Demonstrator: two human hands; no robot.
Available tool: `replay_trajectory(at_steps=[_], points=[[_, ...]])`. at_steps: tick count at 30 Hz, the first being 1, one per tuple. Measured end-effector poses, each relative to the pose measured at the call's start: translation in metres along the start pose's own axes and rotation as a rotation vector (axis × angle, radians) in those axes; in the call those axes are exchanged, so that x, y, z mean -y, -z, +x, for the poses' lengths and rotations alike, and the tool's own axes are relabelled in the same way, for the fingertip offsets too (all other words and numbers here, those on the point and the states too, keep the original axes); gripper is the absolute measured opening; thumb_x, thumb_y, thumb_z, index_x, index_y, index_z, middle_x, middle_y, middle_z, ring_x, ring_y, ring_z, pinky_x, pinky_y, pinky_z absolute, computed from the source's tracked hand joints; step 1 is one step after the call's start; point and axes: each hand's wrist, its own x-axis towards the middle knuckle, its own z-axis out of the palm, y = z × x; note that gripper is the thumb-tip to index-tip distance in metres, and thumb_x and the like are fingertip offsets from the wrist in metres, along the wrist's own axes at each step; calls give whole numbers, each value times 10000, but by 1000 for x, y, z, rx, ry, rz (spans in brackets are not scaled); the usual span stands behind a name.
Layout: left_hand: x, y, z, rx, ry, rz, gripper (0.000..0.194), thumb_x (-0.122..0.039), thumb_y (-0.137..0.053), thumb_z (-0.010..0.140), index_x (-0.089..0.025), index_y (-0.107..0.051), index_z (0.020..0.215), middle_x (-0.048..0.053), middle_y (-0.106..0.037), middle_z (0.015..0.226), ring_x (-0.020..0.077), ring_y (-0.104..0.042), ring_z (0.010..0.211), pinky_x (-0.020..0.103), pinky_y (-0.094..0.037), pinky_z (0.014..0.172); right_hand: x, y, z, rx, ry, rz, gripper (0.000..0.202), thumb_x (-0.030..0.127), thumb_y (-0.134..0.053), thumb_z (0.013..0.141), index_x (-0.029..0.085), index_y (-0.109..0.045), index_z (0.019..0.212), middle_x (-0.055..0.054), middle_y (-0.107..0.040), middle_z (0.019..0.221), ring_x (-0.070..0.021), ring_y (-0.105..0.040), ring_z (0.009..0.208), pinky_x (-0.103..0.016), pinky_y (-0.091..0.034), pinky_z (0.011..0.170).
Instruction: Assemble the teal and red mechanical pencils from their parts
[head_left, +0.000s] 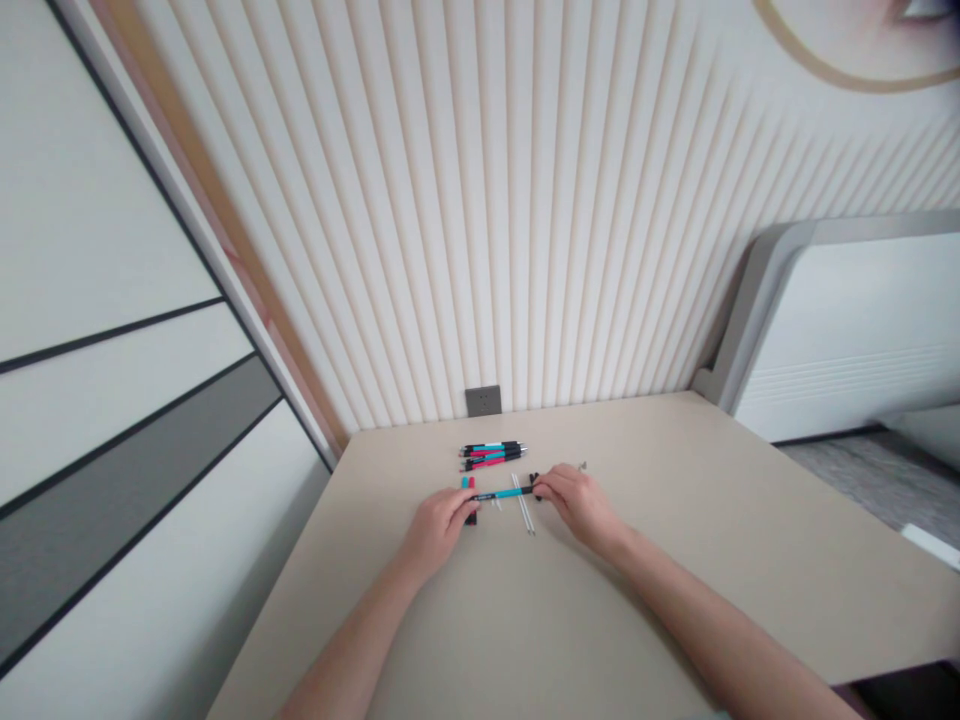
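Observation:
Between my two hands is a blue and black pen [508, 493], held level just over the table. My left hand [441, 522] pinches its left end, and my right hand [576, 500] pinches its right end. Under and beside the left fingertips lie red and blue pen barrels [472, 483] with dark lower parts. Two thin white refills [527, 515] lie below the pen, near the right hand. Small black parts [535, 478] sit by the right fingertips, partly hidden. Tiny pale pieces [496, 505] lie under the pen, too small to make out.
Several pens [492, 455] in black, blue and red lie in a row farther back on the beige table [645, 440]. Small metallic bits [583, 466] lie behind the right hand. A dark socket [483, 400] is on the ribbed wall, with a headboard [840, 320] at right.

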Motion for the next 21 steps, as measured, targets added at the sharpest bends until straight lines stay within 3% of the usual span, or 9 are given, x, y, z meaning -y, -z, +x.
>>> replay_trajectory(at_steps=[4, 7, 12, 16, 21], points=[[-2, 5, 0, -30, -43, -44, 286, -335, -441, 948, -181, -674, 1006, 73, -706, 861, 169, -647, 777, 279, -514, 743, 8, 8, 1, 10, 47, 7, 328, 378, -400, 966, 187, -661, 915, -87, -635, 828, -198, -556, 804, -321, -435, 751], [1, 10, -2, -89, -149, -10, 279, -294, -433, 957, -176, -660, 1069, 85, -700, 893, 169, -636, 811, 288, -508, 760, 13, 9, 0, 45, -17, 127, 341, 399, -374, 971, 189, -640, 935, -69, -634, 832, -178, -563, 782, -298, -435, 730], [6, 15, -5, -135, -243, 92, 284, -283, -434, 960, -190, -654, 1114, 93, -703, 914, 176, -631, 838, 319, -501, 790, 15, 5, -2, 193, -161, 262, 465, 434, -273, 987, 177, -578, 747, -6, -575, 670, -131, -528, 639, -244, -401, 634], [5, 15, -5, -86, -236, 84, 291, -291, -421, 964, -196, -656, 1108, 89, -706, 913, 177, -639, 848, 327, -496, 821, 11, 5, -3, 265, -188, 269, 460, 425, -280, 986, 177, -557, 715, 11, -557, 636, -114, -503, 584, -226, -385, 600], [2, 13, -4, 27, -122, -22, 273, -314, -443, 952, -186, -683, 974, 55, -698, 786, 155, -639, 732, 259, -504, 711, 8, 6, -3, 199, -77, 98, 409, 358, -320, 980, 180, -569, 709, -12, -562, 638, -137, -514, 610, -254, -393, 630]])
